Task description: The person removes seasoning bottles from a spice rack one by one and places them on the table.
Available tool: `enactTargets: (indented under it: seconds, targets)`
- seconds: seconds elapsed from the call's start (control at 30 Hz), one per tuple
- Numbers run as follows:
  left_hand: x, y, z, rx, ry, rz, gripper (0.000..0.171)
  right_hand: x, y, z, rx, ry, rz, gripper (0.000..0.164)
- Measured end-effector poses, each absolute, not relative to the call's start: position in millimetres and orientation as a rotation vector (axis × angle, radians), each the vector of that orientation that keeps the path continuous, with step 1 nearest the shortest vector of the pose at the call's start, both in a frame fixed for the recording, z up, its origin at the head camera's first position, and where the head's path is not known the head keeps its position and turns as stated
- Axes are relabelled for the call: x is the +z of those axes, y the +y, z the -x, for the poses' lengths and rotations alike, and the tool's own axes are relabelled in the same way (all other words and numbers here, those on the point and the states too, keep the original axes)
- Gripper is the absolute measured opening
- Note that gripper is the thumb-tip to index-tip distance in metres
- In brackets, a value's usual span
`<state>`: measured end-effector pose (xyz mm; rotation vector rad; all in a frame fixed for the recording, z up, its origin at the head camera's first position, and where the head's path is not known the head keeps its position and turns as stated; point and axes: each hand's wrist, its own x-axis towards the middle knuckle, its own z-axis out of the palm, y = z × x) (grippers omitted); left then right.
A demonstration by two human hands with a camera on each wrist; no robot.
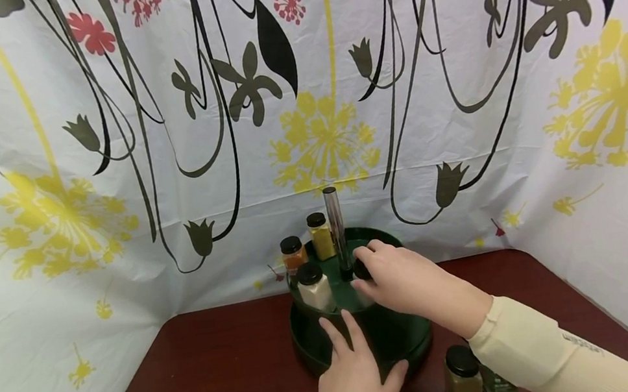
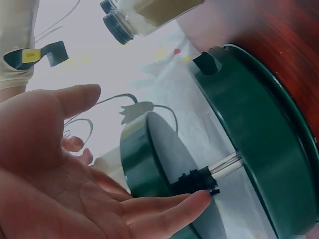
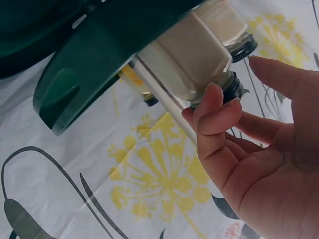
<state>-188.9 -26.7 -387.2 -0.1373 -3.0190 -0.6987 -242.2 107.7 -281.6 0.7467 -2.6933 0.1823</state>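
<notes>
A dark green two-tier turntable rack [image 1: 304, 352] stands on the table with a clear central post [image 1: 334, 219]. My right hand [image 1: 403, 276] reaches over the upper tier, its fingers curled round the black lid of a square glass spice jar [image 3: 192, 55] with pale contents. In the right wrist view the thumb stands off from that lid, close to a neighbouring jar's lid [image 3: 242, 47]. My left hand [image 1: 351, 381] is in front of the rack, fingers extended toward the upper tier's front wall and thumb spread. Its palm [image 2: 75, 184] holds nothing.
On the upper tier stand jars with white [image 1: 315, 290], orange [image 1: 293, 255] and yellow [image 1: 321, 237] contents. A brown-filled jar [image 1: 464, 383] and a green-labelled jar [image 1: 497, 386] stand on the red-brown table [image 1: 217, 365] below my right forearm. A flowered curtain [image 1: 308, 144] hangs behind.
</notes>
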Motion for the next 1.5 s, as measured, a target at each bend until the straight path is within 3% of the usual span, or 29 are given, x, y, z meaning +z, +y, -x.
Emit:
enactTargets:
  seconds: [0.4,0.83,1.5]
  targets:
    - [-371.0,-54.5,187.7,-0.475,-3.04,0.132,0.1,-287.7,109.2,252.3,0.243,-2.713,-0.738,0.045]
    - [-363.1,-117.7,230.7,-0.662,-2.807,-0.018,0.098,-291.7,112.1,256.1,0.365,-2.724,-0.742,0.046]
    - [-373.7,-112.1,250.0,-0.9,-2.774,0.116,0.093,-273.5,122.4,245.6,0.448,-2.556,-0.733,0.047]
